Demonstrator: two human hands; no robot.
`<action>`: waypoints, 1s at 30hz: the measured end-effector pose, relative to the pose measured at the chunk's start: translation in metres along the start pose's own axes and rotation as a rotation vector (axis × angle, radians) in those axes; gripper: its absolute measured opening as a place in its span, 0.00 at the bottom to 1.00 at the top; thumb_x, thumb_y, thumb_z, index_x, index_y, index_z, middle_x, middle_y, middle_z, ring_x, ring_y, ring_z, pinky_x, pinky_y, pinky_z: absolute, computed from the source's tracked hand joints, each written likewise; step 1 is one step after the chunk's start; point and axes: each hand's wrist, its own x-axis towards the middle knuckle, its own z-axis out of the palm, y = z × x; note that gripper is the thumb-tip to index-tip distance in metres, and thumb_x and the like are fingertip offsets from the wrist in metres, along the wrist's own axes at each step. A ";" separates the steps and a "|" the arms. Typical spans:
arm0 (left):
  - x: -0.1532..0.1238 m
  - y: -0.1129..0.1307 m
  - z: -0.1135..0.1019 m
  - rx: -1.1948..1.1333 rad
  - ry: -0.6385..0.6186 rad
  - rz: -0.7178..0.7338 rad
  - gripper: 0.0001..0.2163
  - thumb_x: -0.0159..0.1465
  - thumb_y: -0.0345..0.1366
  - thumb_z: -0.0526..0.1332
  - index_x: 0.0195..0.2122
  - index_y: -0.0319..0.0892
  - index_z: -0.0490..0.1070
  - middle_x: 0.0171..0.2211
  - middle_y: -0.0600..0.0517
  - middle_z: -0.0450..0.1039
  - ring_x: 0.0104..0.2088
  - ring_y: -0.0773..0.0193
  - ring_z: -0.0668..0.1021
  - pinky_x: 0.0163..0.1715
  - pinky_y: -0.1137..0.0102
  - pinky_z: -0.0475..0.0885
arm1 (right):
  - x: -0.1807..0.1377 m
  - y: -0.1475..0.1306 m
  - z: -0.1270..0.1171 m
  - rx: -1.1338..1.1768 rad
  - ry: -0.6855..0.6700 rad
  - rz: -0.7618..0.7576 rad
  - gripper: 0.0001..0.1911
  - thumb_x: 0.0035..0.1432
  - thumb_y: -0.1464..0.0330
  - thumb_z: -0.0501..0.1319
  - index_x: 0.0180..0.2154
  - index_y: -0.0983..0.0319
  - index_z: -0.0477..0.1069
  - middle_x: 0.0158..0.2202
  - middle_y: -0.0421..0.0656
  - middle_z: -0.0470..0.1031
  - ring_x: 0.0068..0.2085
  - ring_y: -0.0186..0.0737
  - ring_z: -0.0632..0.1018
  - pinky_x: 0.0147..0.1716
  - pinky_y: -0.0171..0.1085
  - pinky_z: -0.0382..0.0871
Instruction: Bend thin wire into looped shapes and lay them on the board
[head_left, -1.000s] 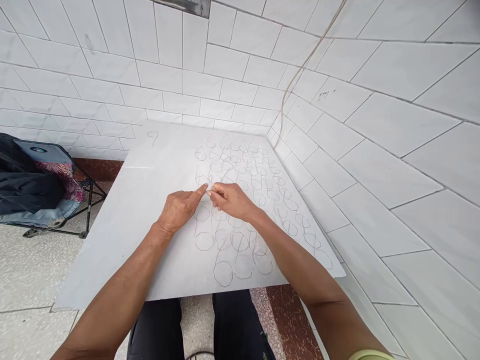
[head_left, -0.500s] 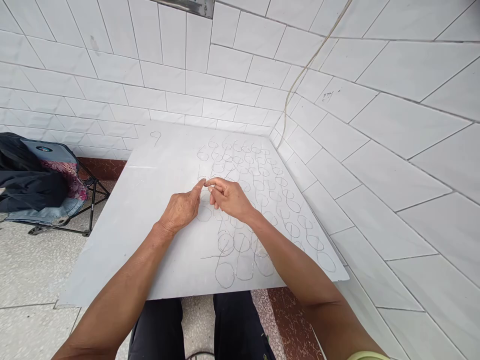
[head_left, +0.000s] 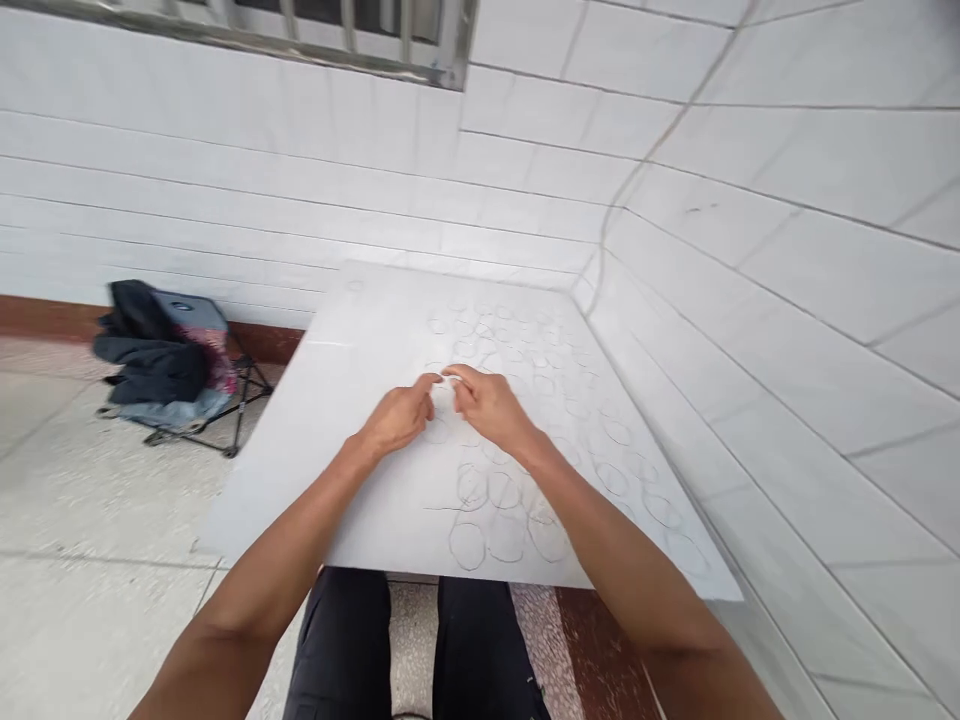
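Thin dark wire-like loops [head_left: 466,547], many with a straight tail, lie in rows on a white board [head_left: 277,480]. My left hand [head_left: 399,415] is over the middle of the board, its index finger reaching right and the other fingers curled. Facing it, my right hand [head_left: 489,408] has the index finger bent toward the left fingertip and the thumb just below. The two index tips nearly meet above the left edge of the loops. Anything held between the fingers is too fine and blurred to make out.
White tiled walls [head_left: 750,330] meet behind and right of the board, with a cable [head_left: 637,175] down the corner. A barred window [head_left: 375,45] is above. At left, a folding chair [head_left: 202,350] with dark cloth [head_left: 154,365] stands on the floor.
The view has shifted, so more of the window and chair shows, and the picture is blurrier. My hands stay close together over about the same part of the board.
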 end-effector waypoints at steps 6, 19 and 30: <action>-0.033 0.040 -0.025 0.099 -0.064 0.000 0.22 0.66 0.26 0.47 0.61 0.40 0.63 0.29 0.55 0.76 0.26 0.65 0.75 0.35 0.70 0.71 | -0.026 -0.030 -0.016 -0.222 -0.024 -0.212 0.18 0.68 0.71 0.49 0.47 0.61 0.78 0.23 0.39 0.71 0.23 0.36 0.70 0.27 0.36 0.61; -0.151 0.130 -0.056 0.150 0.018 -0.110 0.23 0.65 0.24 0.49 0.61 0.43 0.63 0.36 0.54 0.80 0.31 0.66 0.78 0.39 0.72 0.71 | -0.096 -0.107 -0.026 -0.299 -0.087 -0.561 0.20 0.64 0.74 0.49 0.48 0.61 0.78 0.24 0.41 0.75 0.22 0.37 0.72 0.25 0.37 0.64; -0.172 0.161 -0.022 -0.218 0.454 -0.127 0.16 0.75 0.43 0.52 0.53 0.41 0.73 0.38 0.49 0.79 0.31 0.66 0.80 0.38 0.69 0.74 | -0.146 -0.126 -0.046 0.184 -0.079 -0.100 0.15 0.71 0.59 0.55 0.44 0.61 0.77 0.25 0.39 0.77 0.23 0.35 0.77 0.27 0.34 0.70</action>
